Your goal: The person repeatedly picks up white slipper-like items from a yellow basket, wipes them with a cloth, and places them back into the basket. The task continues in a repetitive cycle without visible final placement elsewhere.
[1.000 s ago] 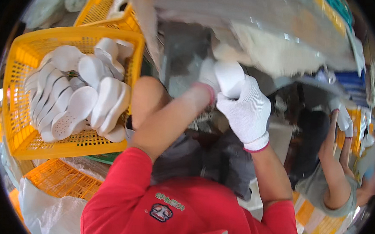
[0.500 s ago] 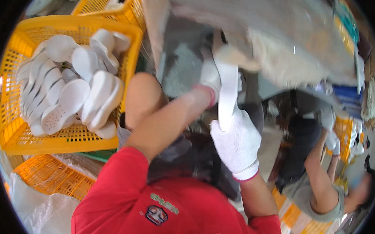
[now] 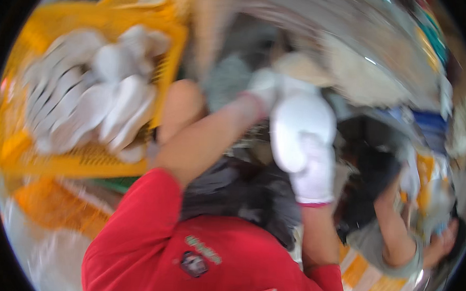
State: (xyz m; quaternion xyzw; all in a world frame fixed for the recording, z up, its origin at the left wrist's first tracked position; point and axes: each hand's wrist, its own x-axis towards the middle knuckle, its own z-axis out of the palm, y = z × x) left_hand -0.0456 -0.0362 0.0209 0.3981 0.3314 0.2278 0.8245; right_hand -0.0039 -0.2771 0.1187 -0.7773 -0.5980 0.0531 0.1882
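Cluttered workshop, badly blurred by motion, with a yellow crate [image 3: 82, 160] as the one firm landmark. Heaped inside that crate: pale shoe soles [image 3: 102, 100], lying loosely on one another. Just below the crate, a second orange basket [image 3: 53, 209]; well to the right of it and lower, a co-worker's arm [image 3: 393, 235] over striped packets, apart from the work in hand.

Right of the crate, at about the height of its pile: a white sole [image 3: 298, 125], held up in the air between two gloved hands. Right hand [image 3: 314, 174] clasped about the sole's lower end, fingers curled over its edge. Left hand [image 3: 263, 86] at the upper end, on the side nearer the crate; touching the sole, but too smeared to tell whether closed on it or merely resting against it.

To handle this well, judging from the picture:
- Keep the firm hold with the right hand and only steady with the left, so as not to bend the piece.
- Slow the wrists.
- Turn the sole flat-side up for a clear look.
- Keep both elbows clear of the crate's near wall and of the heap.
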